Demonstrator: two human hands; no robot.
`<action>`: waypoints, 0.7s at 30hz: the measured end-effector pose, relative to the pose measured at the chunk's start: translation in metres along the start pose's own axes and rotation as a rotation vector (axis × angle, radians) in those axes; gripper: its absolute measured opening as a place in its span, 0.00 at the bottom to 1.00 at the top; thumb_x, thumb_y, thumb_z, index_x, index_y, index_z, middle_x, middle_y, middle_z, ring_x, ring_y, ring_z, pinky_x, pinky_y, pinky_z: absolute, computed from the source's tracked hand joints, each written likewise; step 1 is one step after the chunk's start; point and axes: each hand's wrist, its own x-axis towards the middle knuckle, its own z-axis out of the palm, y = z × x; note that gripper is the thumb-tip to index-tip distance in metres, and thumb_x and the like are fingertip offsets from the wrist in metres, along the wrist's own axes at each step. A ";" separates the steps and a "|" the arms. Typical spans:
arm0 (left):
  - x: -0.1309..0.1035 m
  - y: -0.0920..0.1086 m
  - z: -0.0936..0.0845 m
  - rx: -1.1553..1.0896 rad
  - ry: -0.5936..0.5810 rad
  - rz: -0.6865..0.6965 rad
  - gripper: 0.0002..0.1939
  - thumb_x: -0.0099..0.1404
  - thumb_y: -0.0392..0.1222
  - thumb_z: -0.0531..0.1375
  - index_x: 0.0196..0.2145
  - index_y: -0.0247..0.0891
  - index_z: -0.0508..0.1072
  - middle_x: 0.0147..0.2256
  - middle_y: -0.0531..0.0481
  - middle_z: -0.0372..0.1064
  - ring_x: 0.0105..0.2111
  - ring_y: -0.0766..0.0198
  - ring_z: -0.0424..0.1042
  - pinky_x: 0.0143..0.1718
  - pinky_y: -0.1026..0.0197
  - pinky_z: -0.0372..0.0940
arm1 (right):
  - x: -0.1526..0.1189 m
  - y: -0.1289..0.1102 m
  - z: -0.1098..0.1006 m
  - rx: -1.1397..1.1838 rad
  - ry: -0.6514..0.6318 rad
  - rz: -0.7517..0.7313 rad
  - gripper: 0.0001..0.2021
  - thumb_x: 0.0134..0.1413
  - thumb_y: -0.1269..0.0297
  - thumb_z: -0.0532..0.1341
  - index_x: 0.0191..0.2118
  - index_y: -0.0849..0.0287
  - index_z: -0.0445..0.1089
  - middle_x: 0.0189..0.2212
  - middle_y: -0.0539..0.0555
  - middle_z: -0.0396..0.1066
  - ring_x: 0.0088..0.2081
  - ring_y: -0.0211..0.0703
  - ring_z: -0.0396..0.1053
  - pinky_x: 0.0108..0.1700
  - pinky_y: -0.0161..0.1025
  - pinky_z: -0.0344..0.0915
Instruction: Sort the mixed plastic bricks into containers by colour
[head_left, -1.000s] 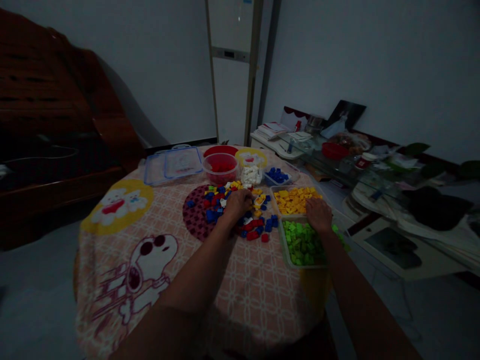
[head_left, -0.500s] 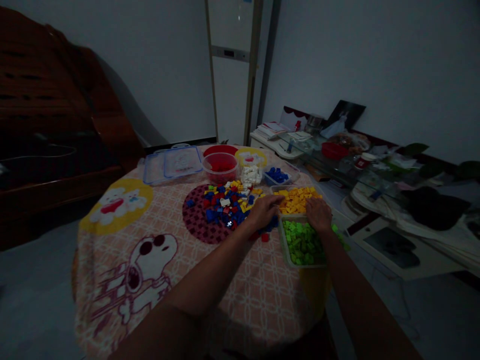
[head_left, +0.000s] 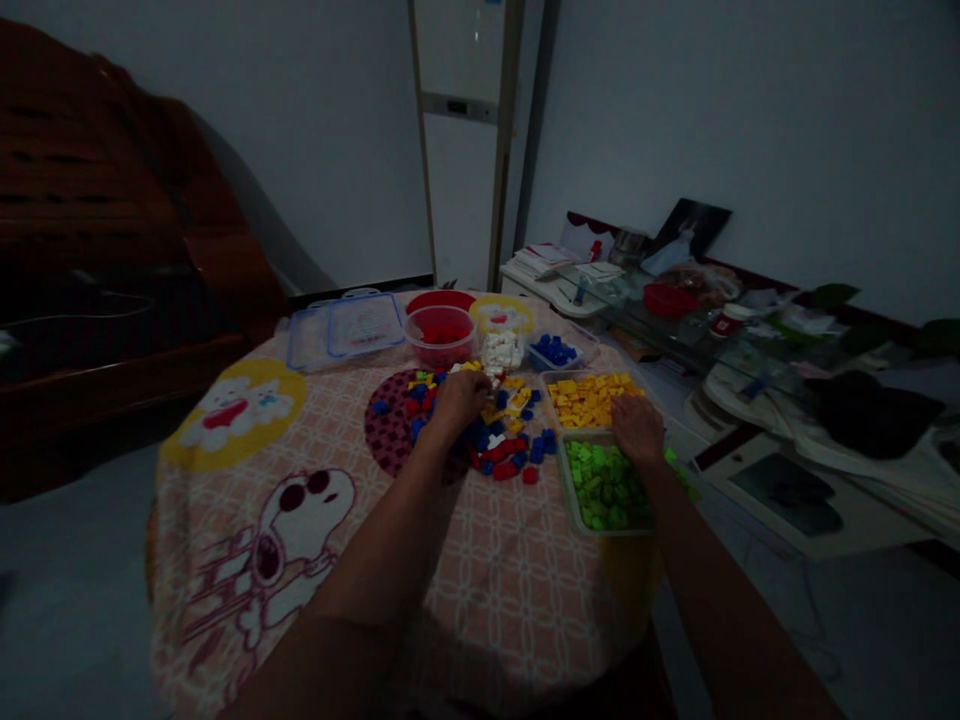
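My left hand (head_left: 461,398) is over the mixed pile of toy building bricks (head_left: 499,440), its fingers bent down and drawn together; whatever they hold is hidden. My right hand (head_left: 637,428) is at the corner where two clear plastic boxes meet, fingers curled over the yellow bricks; I cannot make out what is in them. Yellow bricks (head_left: 585,402) fill the farther box and green bricks (head_left: 604,490) the nearer one. The pile has red, blue, yellow and white bricks, partly on a dark red round patch of the tablecloth.
Behind the pile stand a clear tub of red bricks (head_left: 442,340), a heap of white bricks (head_left: 502,350) and a box of blue bricks (head_left: 555,350). Blue-edged lids (head_left: 349,328) lie at the back left. A cluttered glass-topped side table (head_left: 630,300) stands along the right wall.
My left hand has moved left, from beside the yellow bricks to over the mixed pile. My right hand has stayed in place at the boxes.
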 end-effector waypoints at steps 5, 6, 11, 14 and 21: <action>-0.004 -0.003 -0.006 0.176 -0.084 -0.106 0.11 0.60 0.36 0.60 0.38 0.41 0.82 0.39 0.44 0.79 0.42 0.54 0.76 0.43 0.59 0.67 | 0.000 0.002 0.004 -0.010 0.002 0.022 0.21 0.66 0.65 0.46 0.50 0.59 0.76 0.53 0.62 0.74 0.57 0.54 0.65 0.59 0.53 0.60; -0.005 -0.001 -0.006 0.191 -0.101 -0.109 0.11 0.60 0.37 0.61 0.38 0.41 0.82 0.39 0.44 0.78 0.42 0.53 0.76 0.42 0.59 0.67 | 0.001 0.003 0.005 -0.011 0.002 0.021 0.21 0.66 0.65 0.46 0.50 0.59 0.76 0.53 0.61 0.74 0.57 0.54 0.65 0.59 0.54 0.59; -0.009 0.006 -0.004 0.287 -0.100 -0.079 0.11 0.61 0.38 0.60 0.39 0.40 0.81 0.43 0.42 0.75 0.44 0.54 0.74 0.41 0.60 0.67 | 0.001 0.005 0.007 -0.009 0.006 0.011 0.20 0.66 0.64 0.46 0.49 0.56 0.75 0.53 0.59 0.74 0.57 0.51 0.65 0.60 0.50 0.58; -0.010 0.006 -0.002 0.320 -0.094 -0.090 0.11 0.62 0.38 0.59 0.40 0.40 0.80 0.44 0.42 0.74 0.45 0.54 0.74 0.41 0.61 0.67 | 0.001 0.006 0.007 -0.008 0.006 0.017 0.21 0.66 0.64 0.46 0.50 0.58 0.75 0.54 0.59 0.73 0.57 0.51 0.64 0.60 0.50 0.57; -0.008 0.004 0.007 0.271 -0.089 -0.068 0.12 0.62 0.34 0.57 0.40 0.39 0.80 0.46 0.40 0.74 0.47 0.52 0.74 0.42 0.59 0.68 | 0.002 0.004 0.004 -0.020 -0.008 0.011 0.20 0.65 0.66 0.47 0.48 0.58 0.76 0.52 0.60 0.75 0.56 0.52 0.66 0.60 0.49 0.58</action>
